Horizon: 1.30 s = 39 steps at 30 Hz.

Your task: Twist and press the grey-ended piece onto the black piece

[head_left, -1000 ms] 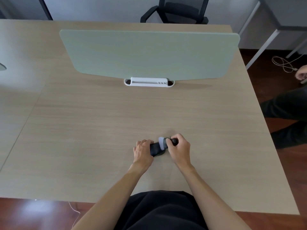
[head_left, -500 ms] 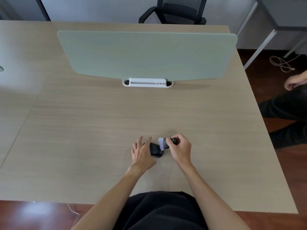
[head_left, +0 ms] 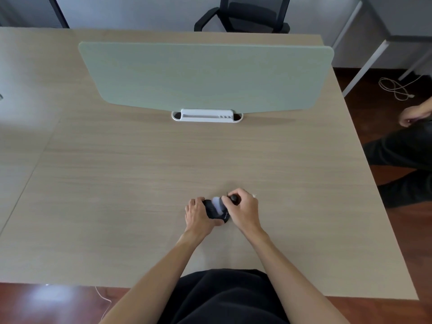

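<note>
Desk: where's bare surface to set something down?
Free: the wide strip of desk between the white tray and the hands, plus both sides of them. Crowded: only where left hand and right hand grip the black object.

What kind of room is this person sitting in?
Most likely an office. A long wooden desk carries a pale green divider screen in a white base, a black mesh office chair stands behind it, and another grey desk frame stands at the right.
</note>
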Tool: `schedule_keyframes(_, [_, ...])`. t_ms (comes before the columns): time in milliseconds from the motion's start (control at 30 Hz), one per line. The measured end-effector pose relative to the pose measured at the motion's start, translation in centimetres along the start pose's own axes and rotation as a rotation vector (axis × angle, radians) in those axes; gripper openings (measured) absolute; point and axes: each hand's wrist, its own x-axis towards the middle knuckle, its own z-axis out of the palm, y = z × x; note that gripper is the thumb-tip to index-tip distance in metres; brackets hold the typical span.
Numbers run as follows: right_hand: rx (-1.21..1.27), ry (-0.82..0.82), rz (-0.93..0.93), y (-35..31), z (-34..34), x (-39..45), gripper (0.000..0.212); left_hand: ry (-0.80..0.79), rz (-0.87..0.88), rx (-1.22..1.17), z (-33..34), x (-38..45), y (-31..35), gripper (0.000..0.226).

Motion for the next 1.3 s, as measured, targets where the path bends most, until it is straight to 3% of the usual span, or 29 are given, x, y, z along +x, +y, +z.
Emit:
schedule_keyframes(100, [0.007, -0.066, 0.033, -0.1, 1.0, 0.3, 0.010, -0.041, -0.003, -0.027, -0.5, 0.2, -0.1, 0.096])
schedule_keyframes(333, [-0.071, 0.069, 0.021, 1.0, -0.7, 0.5, 0.013, -0.122, -0.024, -0.015, -0.8, 0.3, -0.5, 0.097])
schedule_keyframes(567, [0.023, -0.073, 0.016, 0.4, 0.8, -0.2, 0.012, -0.052, -0.102, -0.062, 0.7, -1.1, 0.5, 0.115])
schedule_keyframes(767, [-0.108, 0.093, -0.007, 1.1, -0.7, 0.3, 0.017, -0.096, -0.052, -0.013, 0.2, -0.2, 0.1, 0.101])
schedule_keyframes(933, [0.003, -0.030, 0.020, -0.1, 0.6, -0.2, 0.013, -0.125, -0.035, -0.039, 0.5, 0.1, 0.4, 0.116])
schedule_keyframes(1133, [-0.267, 0.112, -0.007, -0.2, -0.1, 0.1, 0.014, -0.148, -0.043, -0.088, 0.5, 0.0, 0.3, 0.128])
schedule_keyframes(1300, [0.005, 0.058, 0.068, -1.2, 0.9, 0.0, 0.012, -0.175, -0.045, -0.115, 0.3, 0.0, 0.7, 0.133])
